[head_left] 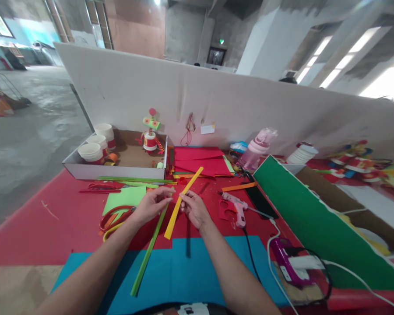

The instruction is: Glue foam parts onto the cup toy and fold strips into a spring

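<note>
My right hand (193, 209) pinches a yellow paper strip (174, 222) near its middle, thumb against the fingers. The strip slants up and to the right above the red tabletop. Left of it, my left hand (155, 203) has its thumb and fingers bent around the upper end of a long green paper strip (147, 258). The green strip runs down toward me over blue paper (197, 271). Orange-handled scissors (116, 216) lie beside my left wrist, partly over a light green sheet (126, 197). To the right of my right hand lies a pink glue gun (238, 208).
A shallow box (114, 172) holds white cups and a small paper-cup figure (150, 141). Red sheets (200, 159) lie at the back, near a pink bottle (258, 146). On the right are a phone (261, 202), a purple power strip (289, 262), cables and a green-sided box (308, 218).
</note>
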`<act>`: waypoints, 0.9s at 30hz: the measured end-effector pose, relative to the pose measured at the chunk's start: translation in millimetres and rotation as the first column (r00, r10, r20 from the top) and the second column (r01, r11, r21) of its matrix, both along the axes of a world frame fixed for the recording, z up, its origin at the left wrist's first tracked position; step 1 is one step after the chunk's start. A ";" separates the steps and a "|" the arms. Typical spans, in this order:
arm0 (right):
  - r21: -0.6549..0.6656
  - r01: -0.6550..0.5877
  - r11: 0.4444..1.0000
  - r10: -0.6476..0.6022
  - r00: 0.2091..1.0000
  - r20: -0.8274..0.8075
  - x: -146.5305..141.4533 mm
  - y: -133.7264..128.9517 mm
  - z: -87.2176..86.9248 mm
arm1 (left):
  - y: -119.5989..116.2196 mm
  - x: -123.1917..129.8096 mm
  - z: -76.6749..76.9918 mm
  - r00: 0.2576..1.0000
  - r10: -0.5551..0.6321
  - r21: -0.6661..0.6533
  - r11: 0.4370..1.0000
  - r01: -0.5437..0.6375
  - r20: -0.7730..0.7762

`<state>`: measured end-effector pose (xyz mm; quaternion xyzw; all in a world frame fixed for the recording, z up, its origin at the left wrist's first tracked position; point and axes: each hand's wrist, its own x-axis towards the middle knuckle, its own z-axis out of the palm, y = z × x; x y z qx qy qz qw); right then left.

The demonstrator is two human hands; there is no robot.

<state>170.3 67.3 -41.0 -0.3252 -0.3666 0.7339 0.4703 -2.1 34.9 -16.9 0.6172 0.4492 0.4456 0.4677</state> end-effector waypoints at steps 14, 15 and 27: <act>-0.007 -0.024 1.000 0.023 0.999 -0.022 5.2 6.0 -1.9 | -6.3 2.3 14.3 0.922 -0.087 0.409 0.877 0.250 -0.377; -0.001 0.013 1.000 -0.013 1.000 -0.021 6.1 7.7 -1.2 | -7.5 3.3 17.5 0.913 -0.097 0.420 0.865 0.274 -0.396; 0.196 0.051 0.979 -0.061 0.997 0.045 -3.4 -3.6 5.1 | 3.5 -0.6 -4.5 0.928 0.100 0.211 0.977 -0.024 -0.358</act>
